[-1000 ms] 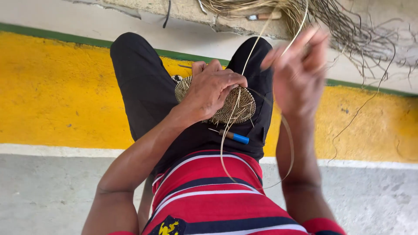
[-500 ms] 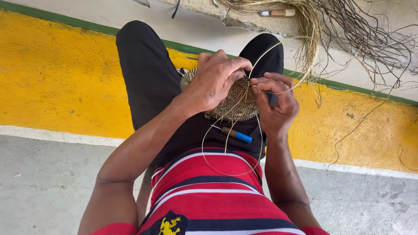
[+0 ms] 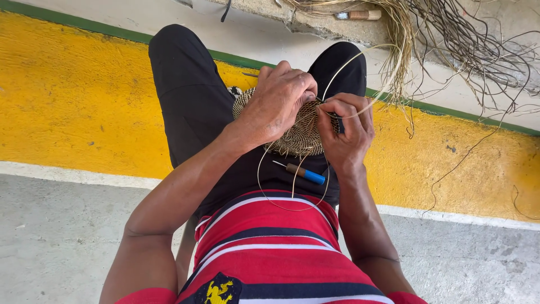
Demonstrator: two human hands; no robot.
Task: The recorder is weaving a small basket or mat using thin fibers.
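Note:
A round woven straw piece [image 3: 301,135] rests on my lap, over black trousers. My left hand [image 3: 278,104] lies on top of it, fingers curled over its upper edge and holding it. My right hand [image 3: 346,132] is at the piece's right edge, fingers pinched on a thin pale fibre strand [image 3: 360,59] that arcs up toward the fibre bundle. A loose loop of the same strand [image 3: 270,194] hangs below the weave over my shirt. A small awl with a blue and brown handle [image 3: 304,172] lies on my lap under the weave.
A bundle of pale straw fibres [image 3: 402,34] and dark wiry strands [image 3: 467,39] lies on the grey ledge at top right, beside a small wooden-handled tool [image 3: 360,14]. The ground has a yellow painted band [image 3: 67,95], green and white lines, and grey concrete [image 3: 56,242].
My right hand came down from a raised position at the upper right, pulling the strand, and now pinches it at the weave's right edge. My left hand stayed on the woven piece.

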